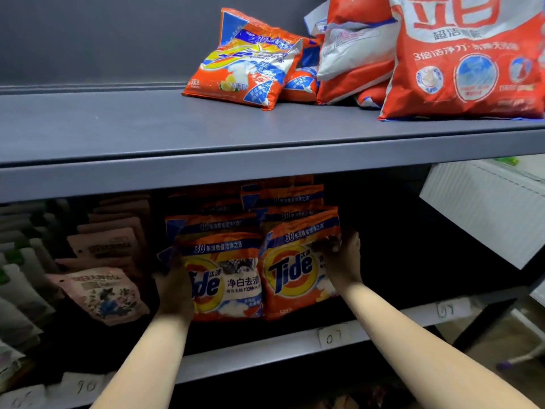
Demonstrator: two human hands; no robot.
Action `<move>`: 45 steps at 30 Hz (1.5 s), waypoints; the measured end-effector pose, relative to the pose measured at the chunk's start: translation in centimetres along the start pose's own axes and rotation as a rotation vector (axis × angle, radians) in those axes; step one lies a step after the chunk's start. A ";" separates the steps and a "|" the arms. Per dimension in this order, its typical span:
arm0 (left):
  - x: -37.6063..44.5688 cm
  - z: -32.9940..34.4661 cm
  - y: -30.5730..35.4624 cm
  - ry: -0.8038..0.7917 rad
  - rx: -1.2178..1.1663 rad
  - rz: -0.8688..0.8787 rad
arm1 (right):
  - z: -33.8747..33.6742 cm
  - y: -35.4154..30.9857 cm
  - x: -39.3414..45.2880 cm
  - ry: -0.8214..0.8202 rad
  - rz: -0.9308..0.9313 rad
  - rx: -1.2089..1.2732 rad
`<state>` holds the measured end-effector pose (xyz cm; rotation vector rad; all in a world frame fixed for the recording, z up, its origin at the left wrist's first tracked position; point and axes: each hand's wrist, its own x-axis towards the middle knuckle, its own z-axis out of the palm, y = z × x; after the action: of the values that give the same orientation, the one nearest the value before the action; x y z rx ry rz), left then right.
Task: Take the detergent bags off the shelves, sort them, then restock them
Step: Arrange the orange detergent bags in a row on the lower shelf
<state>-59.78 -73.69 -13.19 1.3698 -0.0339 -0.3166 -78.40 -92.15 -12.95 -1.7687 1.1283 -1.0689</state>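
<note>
Two rows of orange Tide detergent bags stand upright on the lower shelf. My left hand grips the left edge of the front left Tide bag. My right hand holds the right edge of the front right Tide bag. More Tide bags stand behind them. On the upper shelf a small orange Tide bag leans at the back, and large red-and-white detergent bags stand to its right.
Pink pouches and pale green-capped pouches fill the lower shelf's left part. White paper number labels stick to the shelf's front edge. A white panel stands to the right of the shelving.
</note>
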 end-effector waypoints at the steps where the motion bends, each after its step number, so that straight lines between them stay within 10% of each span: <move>1: -0.8 0.2 0.3 0.047 0.054 0.053 | -0.4 0.0 -0.6 0.006 -0.057 -0.086; 5: -3.5 -0.1 0.2 0.206 0.692 0.433 | -1.4 1.1 -2.7 -0.129 -0.347 -0.451; 12: -4.9 -0.5 -7.2 -0.333 1.447 0.827 | -0.4 4.3 -4.6 -0.456 -0.578 -0.930; 35: -4.6 2.0 -3.0 -0.508 1.407 0.473 | -0.8 1.1 -2.6 -0.711 -0.298 -0.919; 45: -11.1 1.5 5.8 -0.336 1.453 0.490 | -6.6 -5.6 -4.5 -0.687 -0.380 -0.762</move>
<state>-69.57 -71.51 -5.53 2.6299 -1.0316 -0.0559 -84.02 -87.27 -6.63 -2.7325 0.8044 -0.1172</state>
